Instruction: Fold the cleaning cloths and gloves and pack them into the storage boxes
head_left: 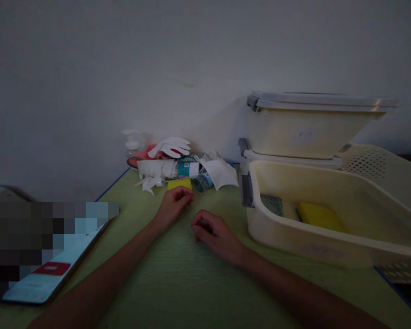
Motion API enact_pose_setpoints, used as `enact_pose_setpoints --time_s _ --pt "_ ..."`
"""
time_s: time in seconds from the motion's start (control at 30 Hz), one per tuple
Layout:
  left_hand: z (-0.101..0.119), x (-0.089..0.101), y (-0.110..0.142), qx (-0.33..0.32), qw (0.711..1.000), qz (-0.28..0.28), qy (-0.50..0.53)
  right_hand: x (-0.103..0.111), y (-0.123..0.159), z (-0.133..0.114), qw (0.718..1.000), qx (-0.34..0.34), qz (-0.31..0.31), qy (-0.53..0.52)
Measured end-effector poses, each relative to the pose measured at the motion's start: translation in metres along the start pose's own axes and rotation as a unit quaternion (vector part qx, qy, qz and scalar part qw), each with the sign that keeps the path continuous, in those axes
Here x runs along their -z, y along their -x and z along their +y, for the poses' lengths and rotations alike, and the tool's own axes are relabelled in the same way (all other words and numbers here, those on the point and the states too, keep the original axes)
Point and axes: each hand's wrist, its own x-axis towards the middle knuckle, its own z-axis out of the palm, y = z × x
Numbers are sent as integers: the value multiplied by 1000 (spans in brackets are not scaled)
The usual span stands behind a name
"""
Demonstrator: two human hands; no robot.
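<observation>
Both my forearms lie on a green table (178, 274). My left hand (174, 203) rests with fingers curled, its fingertips touching a yellow sponge (180, 183). My right hand (215, 233) lies on the tabletop in a loose fist with nothing visible in it. Just behind the sponge is a pile with a spray bottle lying on its side (164, 170), white gloves (171, 146) and a white cloth (221, 172).
An open cream bin (315, 237) at the right holds another yellow sponge (320, 215); a lidded cream bin (308, 123) sits stacked behind it. A perforated basket (380, 169) stands further right. A phone (51, 269) lies at the left edge. A wall backs the table.
</observation>
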Motion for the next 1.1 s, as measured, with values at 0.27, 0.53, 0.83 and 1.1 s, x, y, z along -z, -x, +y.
enact_pose_setpoints --time_s 0.27,0.53,0.83,1.1 --pt "-1 -1 -3 -6 1000 0 25 0 -1 -6 992 4 12 124" --pt "-3 -1 -5 -12 999 2 49 0 -2 -3 983 27 88 157" --pt "-9 -2 -7 -30 998 4 54 9 -25 14 936 15 253 243" --pt "-7 -1 -8 -38 998 5 51 23 -93 -7 868 59 345 352"
